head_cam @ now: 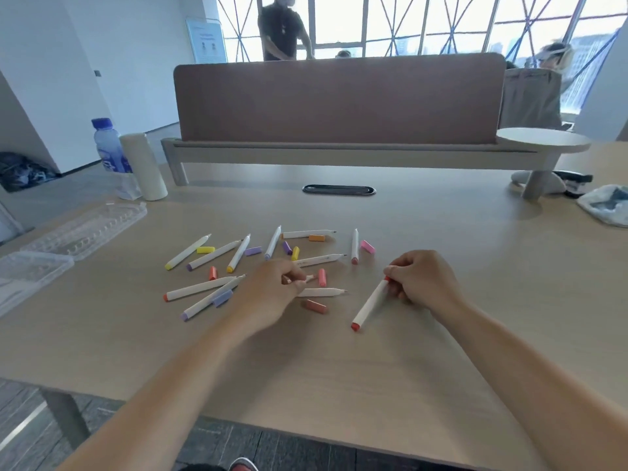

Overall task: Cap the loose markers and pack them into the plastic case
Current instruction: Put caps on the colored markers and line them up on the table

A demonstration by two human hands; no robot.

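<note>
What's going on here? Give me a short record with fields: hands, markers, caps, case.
left hand: pinching a small piece among the markers; what it is, unclear
right hand: gripping the top end of a red marker
markers: scattered on the table, most uncapped
caps: lying loose among them
case: clear, open, far left, no markers visible inside

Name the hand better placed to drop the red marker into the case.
Probably the right hand: it already grips the red marker. The plastic case lies far left, though.
</note>
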